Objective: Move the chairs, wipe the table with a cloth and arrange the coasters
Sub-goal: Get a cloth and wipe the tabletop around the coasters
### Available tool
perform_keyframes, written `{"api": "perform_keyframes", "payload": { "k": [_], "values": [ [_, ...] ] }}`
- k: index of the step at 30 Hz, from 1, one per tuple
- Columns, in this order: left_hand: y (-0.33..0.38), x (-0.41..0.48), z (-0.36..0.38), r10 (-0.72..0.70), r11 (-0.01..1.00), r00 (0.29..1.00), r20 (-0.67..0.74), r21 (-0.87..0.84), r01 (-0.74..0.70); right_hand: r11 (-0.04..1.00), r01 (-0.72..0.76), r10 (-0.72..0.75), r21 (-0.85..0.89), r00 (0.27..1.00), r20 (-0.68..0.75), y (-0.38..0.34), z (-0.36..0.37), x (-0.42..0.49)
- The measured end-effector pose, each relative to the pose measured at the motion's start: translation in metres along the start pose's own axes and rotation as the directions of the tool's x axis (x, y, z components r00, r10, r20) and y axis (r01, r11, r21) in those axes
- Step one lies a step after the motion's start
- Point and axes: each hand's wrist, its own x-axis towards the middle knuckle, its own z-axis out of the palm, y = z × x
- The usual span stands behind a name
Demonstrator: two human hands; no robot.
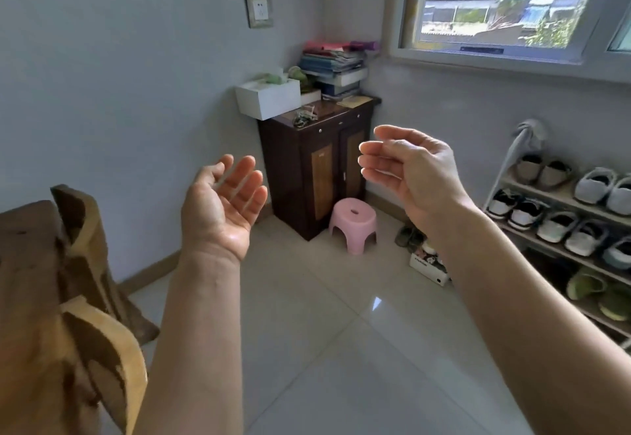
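both hands empty, left hand (223,202) and right hand (415,168) fingers loosely spread; wooden chairs (68,281) left

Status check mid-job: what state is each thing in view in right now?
Left hand: open, palm up, empty.
Right hand: open, fingers relaxed, empty.
Wooden chair: upright at left, neither hand touching it.
Cabinet: both doors shut.
Pink stool: upright beside the cabinet.
Tissue box: on the cabinet, tissue poking out.
Shoe rack: shelves loaded with shoes.
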Motion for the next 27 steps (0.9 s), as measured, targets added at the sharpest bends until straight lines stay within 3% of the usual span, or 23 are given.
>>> {"api": "perform_keyframes", "payload": {
  "k": [17, 27],
  "values": [
    [-0.016, 0.266, 0.080, 0.082, 0.997, 0.992, -0.096, 0.021, -0.080, 0.995, -0.089, 0.081, 0.053, 0.987, 0.136, 0.053, 0.072, 0.293],
    [-0.050, 0.451, 0.169, 0.084, 0.996, 0.985, -0.149, -0.016, -0.087, 0.992, -0.124, 0.115, 0.026, 0.968, 0.222, 0.076, 0.085, 0.503]
  ]
}}
